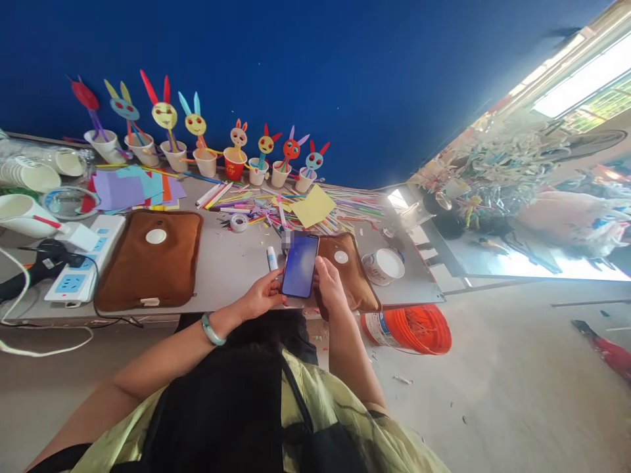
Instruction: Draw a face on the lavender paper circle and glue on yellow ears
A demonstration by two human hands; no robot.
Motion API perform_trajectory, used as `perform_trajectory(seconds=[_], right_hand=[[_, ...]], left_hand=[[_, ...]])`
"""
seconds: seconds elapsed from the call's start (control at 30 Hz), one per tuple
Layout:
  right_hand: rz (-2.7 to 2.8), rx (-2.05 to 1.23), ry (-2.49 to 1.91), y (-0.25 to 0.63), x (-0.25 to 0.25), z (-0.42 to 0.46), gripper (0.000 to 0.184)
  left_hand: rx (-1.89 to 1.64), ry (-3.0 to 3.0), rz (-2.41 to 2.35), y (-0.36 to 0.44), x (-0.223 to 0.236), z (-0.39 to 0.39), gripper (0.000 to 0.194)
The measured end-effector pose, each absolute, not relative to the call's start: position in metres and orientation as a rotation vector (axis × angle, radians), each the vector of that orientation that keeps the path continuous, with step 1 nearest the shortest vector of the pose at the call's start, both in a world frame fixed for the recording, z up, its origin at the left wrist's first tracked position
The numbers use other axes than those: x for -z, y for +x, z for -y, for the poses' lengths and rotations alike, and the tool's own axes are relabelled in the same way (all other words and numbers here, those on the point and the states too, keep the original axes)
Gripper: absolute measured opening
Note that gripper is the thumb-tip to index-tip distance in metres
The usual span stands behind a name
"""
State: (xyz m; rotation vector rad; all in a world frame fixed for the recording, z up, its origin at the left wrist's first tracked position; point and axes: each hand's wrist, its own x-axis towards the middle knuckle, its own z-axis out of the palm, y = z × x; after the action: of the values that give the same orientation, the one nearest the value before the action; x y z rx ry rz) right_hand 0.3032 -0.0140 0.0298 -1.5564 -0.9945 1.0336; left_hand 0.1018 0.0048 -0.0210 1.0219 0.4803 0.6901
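Note:
A smartphone [300, 265] with a lit blue screen is held upright over the table's front edge. My left hand [261, 295] grips its left side and lower end, fingers curled round it. My right hand [329, 284] wraps its right side, thumb on the screen edge. A pale green bangle [211, 330] sits on my left wrist. A small glue stick [271, 258] lies just left of the phone on the grey table [231, 263].
Two brown hot-water pads [150, 257] [351, 269] lie on the table. A white power strip [83, 263], stacked paper cups [29, 174], coloured paper [133, 187], loose straws [296, 207], a tape roll [238, 222] and a row of paper-cup rabbits [236, 154] stand behind. An orange bucket [414, 328] lies below the table's right end.

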Motion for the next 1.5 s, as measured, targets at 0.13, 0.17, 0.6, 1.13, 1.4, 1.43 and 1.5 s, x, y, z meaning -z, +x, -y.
perform_trajectory(seconds=[0.13, 0.17, 0.6, 1.13, 1.4, 1.43, 1.5], right_hand=[[0.924, -1.163, -1.496, 0.301, -0.033, 0.016, 0.057], [0.926, -1.171, -1.487, 0.301, -0.035, 0.017, 0.056], [1.061, -1.295, -1.352, 0.299, -0.043, 0.029, 0.049], [1.022, -1.083, -1.492, 0.283, -0.028, 0.019, 0.050], [1.100, -0.900, -1.592, 0.276, -0.022, 0.016, 0.062], [1.101, -0.885, -1.601, 0.274, -0.021, 0.016, 0.060], [1.096, -0.851, -1.625, 0.272, -0.020, 0.015, 0.058]], left_hand=[[-0.721, 0.987, -0.488, 0.102, 0.018, -0.003, 0.094], [-0.723, 0.978, -0.488, 0.101, 0.017, -0.004, 0.093], [-0.756, 0.936, -0.497, 0.098, 0.024, -0.004, 0.089], [-0.757, 0.989, -0.485, 0.100, 0.026, 0.001, 0.092], [-0.790, 1.037, -0.495, 0.100, 0.028, 0.002, 0.088], [-0.797, 1.033, -0.495, 0.100, 0.028, 0.003, 0.087], [-0.808, 1.027, -0.496, 0.101, 0.030, 0.005, 0.085]])
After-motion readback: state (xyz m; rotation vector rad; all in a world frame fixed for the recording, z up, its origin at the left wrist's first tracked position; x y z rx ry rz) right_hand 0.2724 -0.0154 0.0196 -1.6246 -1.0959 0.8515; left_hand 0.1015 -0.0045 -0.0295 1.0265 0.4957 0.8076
